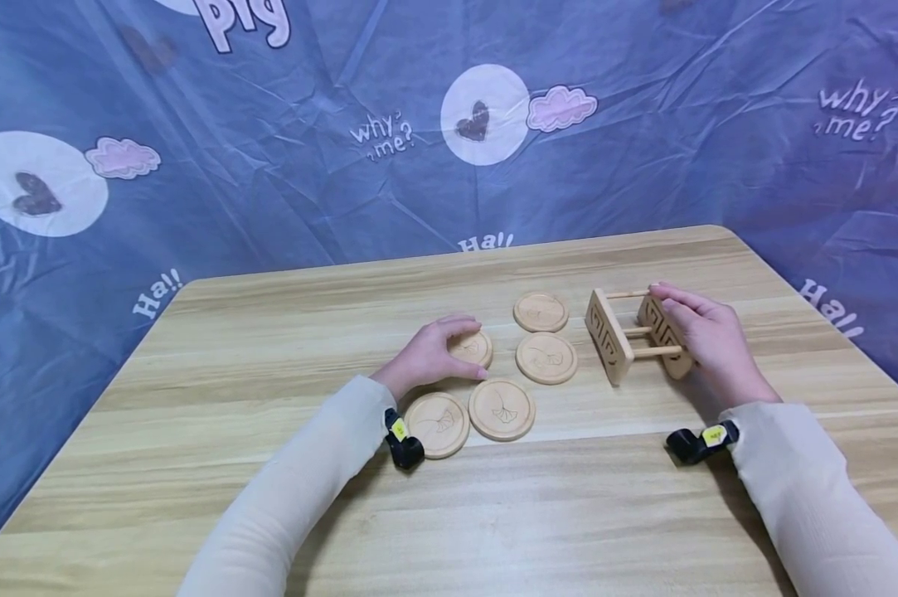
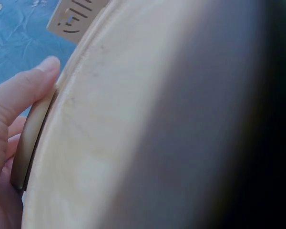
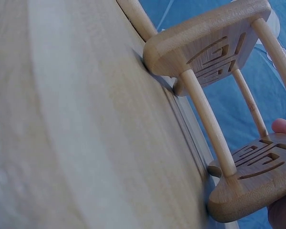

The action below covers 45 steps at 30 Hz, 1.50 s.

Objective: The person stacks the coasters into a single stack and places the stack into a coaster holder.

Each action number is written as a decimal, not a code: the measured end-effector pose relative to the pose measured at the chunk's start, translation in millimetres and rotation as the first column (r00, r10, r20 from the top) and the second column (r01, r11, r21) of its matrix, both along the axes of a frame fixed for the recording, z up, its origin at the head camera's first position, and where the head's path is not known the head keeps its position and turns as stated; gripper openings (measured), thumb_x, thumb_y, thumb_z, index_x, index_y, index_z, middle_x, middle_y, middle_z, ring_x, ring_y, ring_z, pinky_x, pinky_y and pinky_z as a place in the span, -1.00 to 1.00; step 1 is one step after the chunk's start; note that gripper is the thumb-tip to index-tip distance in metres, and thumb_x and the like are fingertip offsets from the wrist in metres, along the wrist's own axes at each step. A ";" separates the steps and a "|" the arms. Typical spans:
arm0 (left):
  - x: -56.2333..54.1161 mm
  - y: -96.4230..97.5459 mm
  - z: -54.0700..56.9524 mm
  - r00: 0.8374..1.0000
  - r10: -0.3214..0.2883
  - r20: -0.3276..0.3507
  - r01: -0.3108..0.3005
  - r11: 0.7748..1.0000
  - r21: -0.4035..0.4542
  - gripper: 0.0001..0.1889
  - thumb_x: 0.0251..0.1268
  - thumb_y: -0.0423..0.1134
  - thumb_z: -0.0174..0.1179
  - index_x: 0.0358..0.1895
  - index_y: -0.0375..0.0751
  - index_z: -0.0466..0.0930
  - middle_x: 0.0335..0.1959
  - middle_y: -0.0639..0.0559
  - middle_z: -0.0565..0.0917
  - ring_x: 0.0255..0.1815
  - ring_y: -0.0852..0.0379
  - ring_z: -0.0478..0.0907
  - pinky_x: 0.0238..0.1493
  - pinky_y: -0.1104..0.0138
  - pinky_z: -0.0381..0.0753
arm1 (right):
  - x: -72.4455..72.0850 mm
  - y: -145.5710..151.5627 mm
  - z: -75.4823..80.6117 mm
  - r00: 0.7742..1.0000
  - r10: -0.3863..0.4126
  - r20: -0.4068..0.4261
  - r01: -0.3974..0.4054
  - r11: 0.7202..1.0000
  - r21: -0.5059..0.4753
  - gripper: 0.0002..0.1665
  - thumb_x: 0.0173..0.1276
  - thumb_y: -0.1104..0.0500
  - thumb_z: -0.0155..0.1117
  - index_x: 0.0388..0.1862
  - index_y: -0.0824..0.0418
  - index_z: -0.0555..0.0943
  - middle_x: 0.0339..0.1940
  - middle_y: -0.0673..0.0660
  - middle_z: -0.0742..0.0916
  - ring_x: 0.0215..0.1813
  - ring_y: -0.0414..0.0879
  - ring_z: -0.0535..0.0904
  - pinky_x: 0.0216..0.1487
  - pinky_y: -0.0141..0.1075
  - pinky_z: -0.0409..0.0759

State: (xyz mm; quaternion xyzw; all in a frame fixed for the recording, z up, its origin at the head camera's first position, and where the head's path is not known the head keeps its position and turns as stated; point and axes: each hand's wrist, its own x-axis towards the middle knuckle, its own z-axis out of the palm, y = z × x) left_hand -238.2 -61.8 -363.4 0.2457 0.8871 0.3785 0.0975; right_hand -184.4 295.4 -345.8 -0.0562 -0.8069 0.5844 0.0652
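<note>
My left hand point(image 1: 432, 355) grips a round wooden coaster point(image 1: 474, 348), thumb on its near side and fingers around the far side. In the left wrist view the thumb lies against the rim of that coaster point(image 2: 34, 140). The right hand point(image 1: 717, 336) holds the right-hand panel of a wooden coaster rack point(image 1: 607, 338), which has two cut-out panels joined by thin rods. Seen from the right wrist, the rack point(image 3: 209, 119) stands at the table surface, with only a fingertip and part of the hand showing at the right edge.
Between the hands lie more coasters: one at the back point(image 1: 541, 312), one below it point(image 1: 546, 358), and two leaf-engraved ones, a middle coaster point(image 1: 502, 410) and a left coaster point(image 1: 437, 424) by the left wrist. Behind the wooden table point(image 1: 568, 514) hangs a blue printed cloth point(image 1: 307, 149).
</note>
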 end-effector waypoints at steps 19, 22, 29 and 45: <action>32.8 -33.5 27.6 0.989 0.118 0.091 -0.139 0.947 0.291 -0.20 0.04 -0.10 0.36 0.39 0.01 0.18 0.41 0.00 0.21 0.42 -0.08 0.11 0.42 0.11 0.08 | -2.2 -3.4 0.4 1.000 -0.020 0.012 0.020 0.999 0.040 -0.41 0.41 -0.11 -0.02 0.33 0.11 0.36 0.37 -0.13 0.38 0.29 -0.30 0.30 0.09 -0.68 0.34; 45.3 -39.0 25.6 0.986 0.117 0.119 -0.150 0.934 0.326 -0.18 0.04 -0.15 0.35 0.41 -0.05 0.14 0.42 -0.03 0.20 0.42 -0.07 0.12 0.42 0.15 0.09 | -1.6 -3.1 0.3 1.000 -0.020 0.010 0.019 0.999 0.051 -0.41 0.41 -0.11 -0.02 0.33 0.13 0.36 0.36 -0.14 0.39 0.29 -0.31 0.31 0.06 -0.70 0.34; 70.4 -49.5 15.3 0.987 0.065 0.148 -0.114 0.930 0.350 -0.08 0.03 -0.25 0.36 0.44 -0.20 0.00 0.43 -0.13 0.15 0.43 0.00 0.11 0.44 0.19 0.05 | -2.7 -2.8 1.0 0.999 -0.029 0.022 0.027 0.995 0.093 -0.39 0.40 -0.15 -0.04 0.33 0.12 0.35 0.35 -0.14 0.41 0.23 -0.32 0.35 0.00 -0.73 0.35; 102.9 -38.1 4.0 0.927 0.240 0.289 -0.350 0.831 0.433 -0.04 0.02 -0.30 0.35 0.44 -0.28 -0.10 0.44 -0.22 0.08 0.44 -0.12 0.02 0.45 0.09 -0.04 | -0.5 -1.4 3.8 0.998 -0.032 0.056 0.028 0.997 0.077 -0.39 0.41 -0.15 -0.05 0.35 0.07 0.33 0.39 -0.13 0.35 0.28 -0.30 0.31 0.04 -0.70 0.35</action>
